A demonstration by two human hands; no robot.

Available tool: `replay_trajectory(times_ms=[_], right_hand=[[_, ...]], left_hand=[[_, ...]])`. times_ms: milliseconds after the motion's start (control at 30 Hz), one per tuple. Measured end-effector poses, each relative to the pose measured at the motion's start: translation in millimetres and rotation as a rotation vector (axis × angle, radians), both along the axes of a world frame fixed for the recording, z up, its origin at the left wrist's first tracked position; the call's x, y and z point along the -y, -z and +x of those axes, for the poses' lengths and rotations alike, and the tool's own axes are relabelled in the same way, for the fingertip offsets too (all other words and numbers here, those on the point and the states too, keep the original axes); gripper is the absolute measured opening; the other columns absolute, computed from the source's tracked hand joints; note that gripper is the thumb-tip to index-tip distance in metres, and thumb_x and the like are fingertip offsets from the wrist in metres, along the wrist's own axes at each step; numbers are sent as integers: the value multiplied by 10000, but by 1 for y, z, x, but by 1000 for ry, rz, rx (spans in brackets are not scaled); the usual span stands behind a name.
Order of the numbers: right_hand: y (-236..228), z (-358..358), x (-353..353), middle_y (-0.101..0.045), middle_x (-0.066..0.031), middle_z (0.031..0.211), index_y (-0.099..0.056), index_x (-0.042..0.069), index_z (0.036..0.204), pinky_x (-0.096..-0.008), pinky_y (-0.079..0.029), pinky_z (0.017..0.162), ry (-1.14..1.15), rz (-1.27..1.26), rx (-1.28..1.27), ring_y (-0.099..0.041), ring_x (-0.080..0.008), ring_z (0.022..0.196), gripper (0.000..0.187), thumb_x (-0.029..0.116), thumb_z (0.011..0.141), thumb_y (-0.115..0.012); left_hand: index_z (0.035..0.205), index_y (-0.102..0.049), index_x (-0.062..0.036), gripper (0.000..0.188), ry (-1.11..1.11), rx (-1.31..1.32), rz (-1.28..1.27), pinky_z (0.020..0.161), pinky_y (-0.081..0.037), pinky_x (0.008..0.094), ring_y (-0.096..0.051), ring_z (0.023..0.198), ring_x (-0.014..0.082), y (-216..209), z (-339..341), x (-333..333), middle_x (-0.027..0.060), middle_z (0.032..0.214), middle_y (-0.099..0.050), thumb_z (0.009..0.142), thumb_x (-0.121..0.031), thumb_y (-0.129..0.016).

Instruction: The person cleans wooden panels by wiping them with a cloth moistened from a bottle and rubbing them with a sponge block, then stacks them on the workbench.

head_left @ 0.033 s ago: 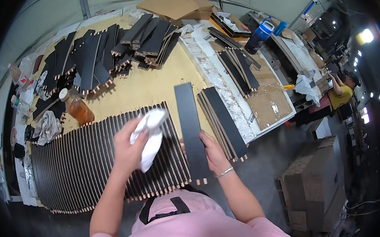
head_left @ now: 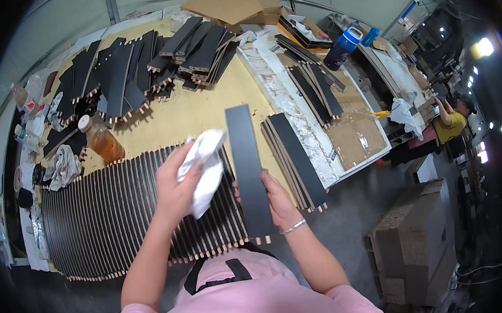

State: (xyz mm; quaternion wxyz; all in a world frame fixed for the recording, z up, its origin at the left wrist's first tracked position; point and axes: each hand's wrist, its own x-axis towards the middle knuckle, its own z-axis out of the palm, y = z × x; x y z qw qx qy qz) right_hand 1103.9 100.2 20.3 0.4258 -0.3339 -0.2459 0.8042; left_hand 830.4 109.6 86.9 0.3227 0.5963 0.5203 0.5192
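My left hand [head_left: 174, 184] is closed on a bunched white cloth [head_left: 207, 177], just left of a black board. My right hand [head_left: 279, 202] grips that black board [head_left: 247, 168] by its long edges, thumb on the right and fingertips showing on the left. Two pale dowel pegs stick out of its near end. Beneath my left hand, a long row of dark boards [head_left: 110, 218] stands on edge, packed side by side, with pegs at both ends. To the right of the held board lies a small stack of black boards [head_left: 295, 159].
Loose black boards [head_left: 118, 78] are heaped at the far side of the yellowish table [head_left: 201, 113]. A bottle of amber liquid [head_left: 103, 142] and a crumpled rag [head_left: 64, 167] stand left. More boards lie on cardboard at right, by a blue jug [head_left: 342, 48]. Cartons [head_left: 414, 238] stand on the floor; a person [head_left: 449, 122] works beyond.
My left hand and the cloth have shifted slightly right and away from me, closer to the board. The held board has moved a little left and tilted somewhat.
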Motion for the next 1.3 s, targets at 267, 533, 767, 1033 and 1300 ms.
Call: replay_trajectory(times_ms=[267,533,767,1033,1300], right_hand=[[-19,-2,-21,-748,-134,986,-692,10,1286,-339,-655,729,103,-160,-158,-751,-210,849,745,664,1190,-349],[-18,-36,18,-788,-145,1173,-654,34,1469,-412,-661,983,-33,-388,-182,-789,-262,1073,697,617,1204,-378],[5,-42,77,-763,-150,1253,-612,45,1492,-395,-646,931,-277,-183,-183,-769,-239,1049,639,555,1225,-336],[-17,-26,71,-764,-119,1224,-599,45,1494,-352,-645,926,-242,-120,-54,-762,-184,1013,514,439,1248,-380],[11,-8,102,-702,-202,1331,-564,-17,1531,-454,-578,1009,-147,-190,-258,-702,-300,1100,699,564,1216,-338]], left_hand=[[1250,-786,-46,487,702,-359,219,1134,-499,546,-661,1257,407,48,15,104,217,1379,-708,778,28,-692],[1267,-773,-72,489,350,-413,380,1074,-466,507,-656,1201,378,2,33,51,134,1282,-715,780,-50,-819],[1196,-772,-37,302,-218,-375,253,992,-543,457,-703,1087,378,16,-63,-58,159,1165,-742,895,-59,-771],[1360,-782,-215,489,134,-592,358,1312,-222,729,-588,1520,270,-11,1,-4,16,1472,-745,874,-187,-827],[1319,-741,63,288,-123,424,-337,734,-596,307,-751,848,131,-4,-51,-33,86,1045,-807,1142,-142,-643]])
